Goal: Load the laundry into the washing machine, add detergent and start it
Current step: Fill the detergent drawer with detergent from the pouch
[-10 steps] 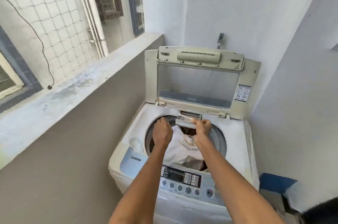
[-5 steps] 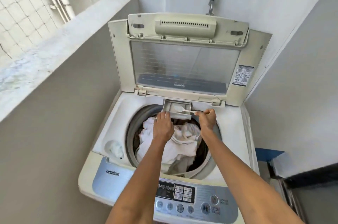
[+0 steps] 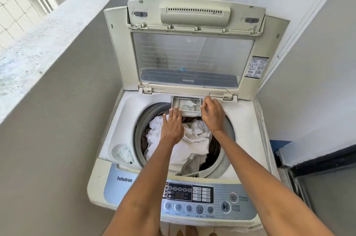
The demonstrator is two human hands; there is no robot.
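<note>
Left hand (image 3: 172, 126) now flat, fingers together against pulled-out grey plastic detergent drawer (image 3: 185, 105), right hand (image 3: 211, 113) pinching small white plastic spoon (image 3: 190, 103) tipped over it, crumpled white laundry (image 3: 189, 143) in round steel drum, cream top-loading washing machine (image 3: 250, 120) lid up.

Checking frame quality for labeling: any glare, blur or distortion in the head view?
Head view: sharp, no motion blur on the left hand or right hand; wide-angle bending on the wall edges; the lid window shows faint reflections; daylight overexposes the parapet at left; the small spoon in the detergent drawer is pale, low contrast.
</note>
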